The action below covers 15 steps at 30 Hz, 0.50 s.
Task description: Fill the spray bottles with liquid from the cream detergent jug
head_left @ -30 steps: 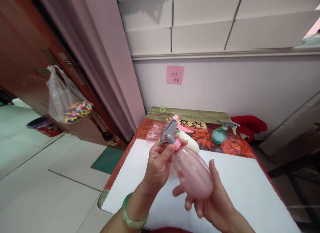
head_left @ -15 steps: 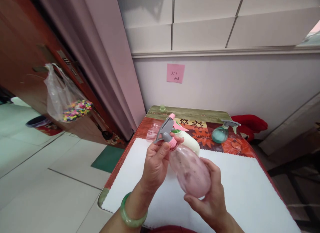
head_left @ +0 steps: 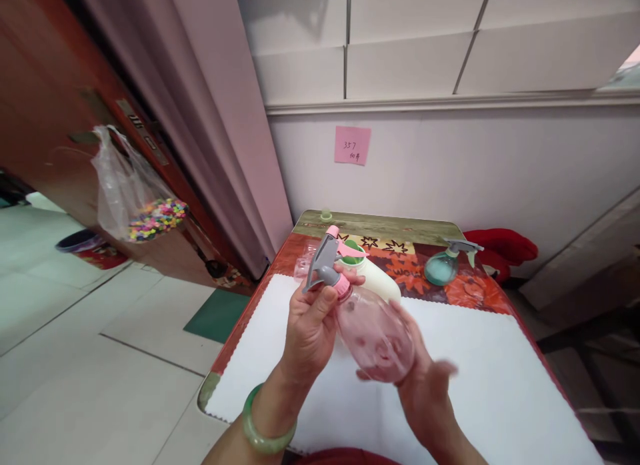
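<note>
The left hand (head_left: 311, 332) grips a pink spray bottle (head_left: 373, 332) by its neck; the right hand (head_left: 424, 388) spreads loosely around the base, its contact blurred. Turning seems in hand; another twist would need a steady neck. Beneath lies a white mat (head_left: 480, 365).

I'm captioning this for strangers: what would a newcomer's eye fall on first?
Likely the translucent pink plastic spray bottle, tilted in the left hand. Next, the clear plastic bag of multicoloured bits hanging at far left, then the square pink paper note on the pale wall.
</note>
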Motion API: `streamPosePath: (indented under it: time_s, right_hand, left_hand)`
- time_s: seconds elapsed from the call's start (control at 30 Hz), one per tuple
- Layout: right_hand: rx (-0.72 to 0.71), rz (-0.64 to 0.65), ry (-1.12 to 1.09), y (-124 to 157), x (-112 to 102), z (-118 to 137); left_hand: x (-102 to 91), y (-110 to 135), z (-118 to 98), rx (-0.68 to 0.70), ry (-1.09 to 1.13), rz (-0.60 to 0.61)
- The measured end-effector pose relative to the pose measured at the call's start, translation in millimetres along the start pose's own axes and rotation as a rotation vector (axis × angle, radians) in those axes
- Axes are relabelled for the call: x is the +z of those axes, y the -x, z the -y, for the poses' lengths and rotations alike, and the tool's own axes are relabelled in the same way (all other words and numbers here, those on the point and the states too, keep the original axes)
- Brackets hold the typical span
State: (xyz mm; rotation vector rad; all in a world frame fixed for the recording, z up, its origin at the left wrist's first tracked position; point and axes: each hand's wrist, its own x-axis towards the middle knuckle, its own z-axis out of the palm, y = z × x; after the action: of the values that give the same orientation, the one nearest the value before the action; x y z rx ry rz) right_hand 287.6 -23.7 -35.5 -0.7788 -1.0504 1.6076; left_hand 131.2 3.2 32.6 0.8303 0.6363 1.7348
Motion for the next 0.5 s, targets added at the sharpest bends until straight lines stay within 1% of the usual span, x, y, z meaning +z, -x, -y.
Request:
streamPosePath:
  time_s: [0.03,0.07,0.1,0.13,0.17,0.2,0.23,0.33,0.37,0.4,0.43,0.5]
  right_hand:
    - [-0.199,-0.063,0.179,2,-2,-5]
    - [-0.355,-0.107,0.352,3,-5,-8]
    - [-0.453,-0.125,0.492,5,-7,-11]
    - [-0.497,-0.121,0.571,6,-8,-12]
    - [-0.494,-0.098,0.575,7,-8,-12]
    - [-0.448,-0.057,0.512,7,-7,-11]
    - [-0.363,0.002,0.402,7,-6,-10]
    - [0.012,0.211,0.043,4,1,-11]
    - [0.122,0.267,-0.046,2,4,-12]
    - [0.198,0.297,-0.113,1,7,-14]
    - [0.238,0.297,-0.159,0,10,-16]
    - [0.233,0.241,-0.197,-2,17,-18]
  left_hand:
    - [-0.8,0,0,-0.001,-0.008,-0.004]
    - [-1.6,0,-1,-0.016,-0.015,-0.005]
    - [-2.3,-1,-1,-0.040,-0.021,-0.001]
    - [-3.0,-1,-2,-0.066,-0.024,0.004]
    - [-3.6,-1,-3,-0.087,-0.027,0.009]
    - [-4.1,-1,-3,-0.100,-0.029,0.014]
    - [-4.5,-2,-4,-0.104,-0.028,0.018]
    - [-5.5,-3,-6,-0.091,-0.021,0.026]
    - [-5.9,-4,-6,-0.087,-0.021,0.025]
    - [-6.6,-3,-6,-0.084,-0.023,0.017]
    - [-7.6,-3,-6,-0.078,-0.029,0.004]
    - [-11.3,2,-5,-0.056,-0.062,-0.027]
